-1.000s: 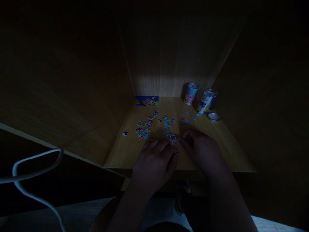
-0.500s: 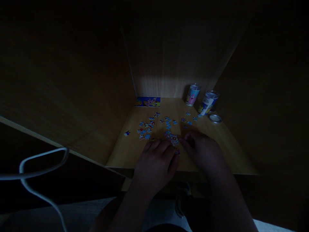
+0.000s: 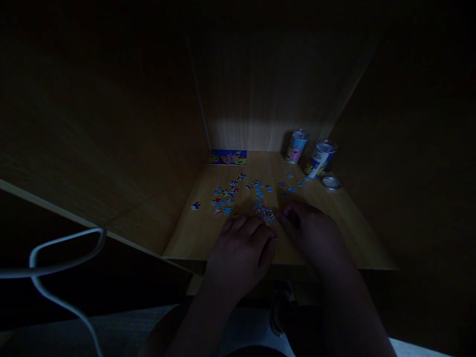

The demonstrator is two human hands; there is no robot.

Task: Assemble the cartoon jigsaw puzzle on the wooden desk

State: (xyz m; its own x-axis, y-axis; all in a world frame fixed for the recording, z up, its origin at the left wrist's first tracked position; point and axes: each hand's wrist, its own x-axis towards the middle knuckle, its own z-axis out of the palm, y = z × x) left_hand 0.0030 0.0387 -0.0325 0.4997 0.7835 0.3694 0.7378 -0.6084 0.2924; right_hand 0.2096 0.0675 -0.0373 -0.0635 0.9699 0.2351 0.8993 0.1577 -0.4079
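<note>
The scene is very dark. Both my hands rest on a wooden desk [image 3: 334, 233] near its front edge. My left hand [image 3: 240, 253] lies palm down with fingers stretched forward, the tips beside a small joined cluster of puzzle pieces [image 3: 267, 214]. My right hand [image 3: 310, 230] is curled, its fingertips pressed at the right side of that cluster; what they pinch is too dark to make out. Several loose blue and red puzzle pieces [image 3: 226, 196] lie scattered farther back.
A blue picture card [image 3: 227, 157] lies at the back left of the desk. Two printed cans [image 3: 296, 146] [image 3: 322, 157] stand at the back right, a round lid [image 3: 330, 183] beside them. Wooden panels wall the desk on three sides. A white cable [image 3: 55, 258] loops at lower left.
The view shifted slightly. Both hands stay at the joined cluster, with only small finger movement.
</note>
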